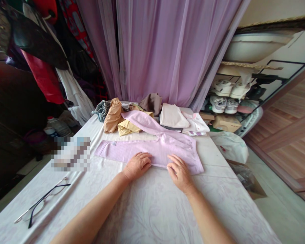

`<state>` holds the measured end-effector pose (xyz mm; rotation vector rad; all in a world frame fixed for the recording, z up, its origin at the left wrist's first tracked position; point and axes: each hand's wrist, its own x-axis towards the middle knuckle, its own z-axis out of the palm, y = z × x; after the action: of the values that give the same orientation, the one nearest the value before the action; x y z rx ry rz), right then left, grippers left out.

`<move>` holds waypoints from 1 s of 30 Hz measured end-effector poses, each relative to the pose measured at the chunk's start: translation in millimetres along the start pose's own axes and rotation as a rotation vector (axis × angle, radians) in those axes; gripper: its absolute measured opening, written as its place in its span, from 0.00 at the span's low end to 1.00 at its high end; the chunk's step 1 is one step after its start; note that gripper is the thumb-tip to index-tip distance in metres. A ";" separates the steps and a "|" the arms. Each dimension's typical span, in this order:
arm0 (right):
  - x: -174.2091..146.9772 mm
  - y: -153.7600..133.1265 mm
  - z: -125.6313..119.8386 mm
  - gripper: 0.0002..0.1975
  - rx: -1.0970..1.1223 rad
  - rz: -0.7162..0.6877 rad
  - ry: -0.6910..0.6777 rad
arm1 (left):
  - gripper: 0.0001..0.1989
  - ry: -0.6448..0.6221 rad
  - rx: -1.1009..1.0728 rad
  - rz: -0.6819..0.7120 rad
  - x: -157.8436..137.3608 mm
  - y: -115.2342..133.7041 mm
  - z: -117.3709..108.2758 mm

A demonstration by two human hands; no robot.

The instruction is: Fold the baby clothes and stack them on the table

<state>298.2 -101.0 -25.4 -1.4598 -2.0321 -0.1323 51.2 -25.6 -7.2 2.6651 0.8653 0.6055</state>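
Observation:
A pair of light purple pants (pixel 132 149) lies on the table, one leg stretched flat to the left and the other angled up toward the back. Its waistband is at the right, and a small label shows near the left cuff. My left hand (pixel 139 165) rests on the near edge of the flat leg, fingers stretched out over the cloth. To its right, my right hand (pixel 179 171) touches the same near edge with its fingers loosely apart. Neither hand grasps anything.
Behind the pants are crumpled clothes, including a tan garment (pixel 113 117) and a yellow one (pixel 129 127). Folded clothes (pixel 173 117) are stacked at back right. Eyeglasses (pixel 39 201) and a blurred-out item (pixel 72 154) lie at left. A shoe rack (pixel 234 89) stands right.

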 end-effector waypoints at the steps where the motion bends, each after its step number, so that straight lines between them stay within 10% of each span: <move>1: -1.4 -1.5 -0.4 0.12 0.013 0.002 -0.017 | 0.08 -0.010 -0.022 -0.004 -0.8 2.0 -1.2; 9: -6.2 -0.1 -1.2 0.12 -0.028 0.069 -0.047 | 0.16 -0.096 -0.026 -0.112 -3.3 0.7 -5.0; 17: -4.0 17.2 1.0 0.16 -0.040 0.181 0.008 | 0.18 -0.020 0.186 -0.358 -9.0 -62.7 -40.9; 30: 132.6 8.1 37.3 0.13 -0.080 0.149 -0.308 | 0.19 0.171 0.209 -0.489 -36.5 -110.8 -58.6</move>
<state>263.9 26.8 13.9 -1.7657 -2.1673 0.0797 -57.6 46.5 -8.8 2.4474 1.6409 0.6492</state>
